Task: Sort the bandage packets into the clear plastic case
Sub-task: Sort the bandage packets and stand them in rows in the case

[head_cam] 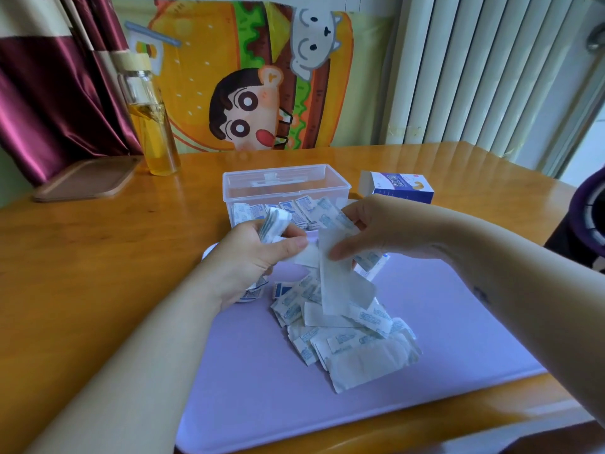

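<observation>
Maroon satin curtain [49, 93] hangs at the far left, and below it a brown wooden board [85, 180] lies flat on the orange-brown wooden table [98, 257]. Just right of the board stands a glass bottle [154, 126] with a pale wooden cap, about half full of yellow liquid.

Further right, the left hand [255, 257] is curled round a thick stack of bandage packets [275, 224]. Its thumb lies across a small white packet at the front of the stack. Behind this hand, at the far edge of a lavender mat [425, 339], sits the clear plastic case [284, 188], open at the top. Printed packets [294, 213] already stand on edge inside it, in a row along its near wall.

On the mat, below and between the two hands, lies a loose pile of bandage packets [343, 335], overlapping one another, white with blue print. A larger plain one lies at the near edge of the pile.

The right hand [386, 227] pinches a long plain white packet [334, 283] between thumb and fingers. It hangs down over the pile, with more printed packets showing behind it.

Beyond the right hand a blue and white carton [397, 186] lies on the table, just right of the case. A white ribbed radiator [474, 70] fills the wall at the far right.
</observation>
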`<control>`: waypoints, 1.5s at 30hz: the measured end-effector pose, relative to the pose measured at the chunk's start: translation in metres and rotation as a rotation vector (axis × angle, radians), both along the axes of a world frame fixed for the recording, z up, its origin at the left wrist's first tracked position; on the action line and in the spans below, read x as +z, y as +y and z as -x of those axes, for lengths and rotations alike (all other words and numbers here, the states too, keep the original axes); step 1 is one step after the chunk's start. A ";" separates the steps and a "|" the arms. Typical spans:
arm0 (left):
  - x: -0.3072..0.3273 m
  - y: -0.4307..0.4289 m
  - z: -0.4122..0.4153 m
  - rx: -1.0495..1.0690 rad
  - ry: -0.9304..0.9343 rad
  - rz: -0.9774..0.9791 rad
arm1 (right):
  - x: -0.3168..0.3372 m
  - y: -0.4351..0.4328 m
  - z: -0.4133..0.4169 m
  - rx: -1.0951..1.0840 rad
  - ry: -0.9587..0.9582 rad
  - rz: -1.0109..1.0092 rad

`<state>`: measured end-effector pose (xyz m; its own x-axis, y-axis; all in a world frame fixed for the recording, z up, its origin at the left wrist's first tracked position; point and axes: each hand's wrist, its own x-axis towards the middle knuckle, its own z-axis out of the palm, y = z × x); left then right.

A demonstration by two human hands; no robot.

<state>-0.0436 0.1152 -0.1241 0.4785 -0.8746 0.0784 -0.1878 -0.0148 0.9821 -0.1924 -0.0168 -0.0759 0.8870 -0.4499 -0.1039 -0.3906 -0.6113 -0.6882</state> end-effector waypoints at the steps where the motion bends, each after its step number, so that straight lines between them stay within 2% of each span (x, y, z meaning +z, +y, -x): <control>1: 0.002 0.000 0.001 0.011 0.074 0.029 | 0.001 0.000 0.000 -0.001 -0.025 -0.041; 3: 0.004 0.000 0.001 0.022 0.312 0.067 | 0.003 -0.001 -0.002 -0.024 -0.102 -0.052; 5: 0.006 0.000 -0.003 0.039 0.604 0.089 | 0.005 -0.001 -0.008 -0.124 -0.271 0.041; 8: 0.003 0.001 -0.009 -0.003 0.917 0.023 | 0.005 0.001 -0.016 -0.243 -0.650 0.400; 9: 0.002 0.001 -0.008 -0.052 0.994 0.003 | 0.004 0.005 -0.019 -0.215 -0.774 0.537; 11: 0.000 0.001 -0.006 -0.157 1.081 -0.013 | -0.003 0.012 -0.023 -0.020 -0.941 0.782; 14: 0.002 0.003 -0.009 -0.251 1.001 -0.025 | -0.024 0.014 -0.030 0.312 -0.969 1.103; 16: 0.005 0.006 -0.009 -0.249 0.973 -0.031 | -0.032 0.013 -0.032 0.392 -0.927 1.188; 20: 0.012 0.009 0.002 -0.261 0.938 -0.019 | -0.036 0.013 -0.033 0.365 -0.844 1.179; 24: 0.013 0.010 0.007 -0.252 0.897 0.023 | -0.033 0.016 -0.033 0.338 -0.794 1.088; 32: 0.007 0.004 0.000 -0.088 0.900 0.025 | -0.032 0.006 -0.028 0.276 -0.744 1.051; 34: 0.005 0.003 -0.003 -0.060 0.938 0.047 | -0.030 0.007 -0.024 0.223 -0.740 0.961; 35: 0.004 0.003 -0.004 -0.048 0.960 0.061 | -0.027 0.011 -0.023 0.148 -0.742 0.845; 38: 0.000 0.001 -0.006 -0.003 0.981 0.069 | -0.015 0.026 -0.025 -0.090 -0.679 0.229; 40: -0.001 0.000 -0.005 0.010 0.962 0.082 | -0.012 0.036 -0.031 -0.113 -0.589 -0.182; 41: 0.000 0.000 -0.004 0.011 0.937 0.091 | -0.012 0.043 -0.035 -0.133 -0.538 -0.316; 43: 0.004 -0.001 0.001 0.030 0.904 0.093 | -0.016 0.054 -0.041 -0.183 -0.485 -0.475; 45: 0.004 -0.003 0.001 0.069 0.908 0.078 | -0.022 0.062 -0.046 -0.203 -0.483 -0.525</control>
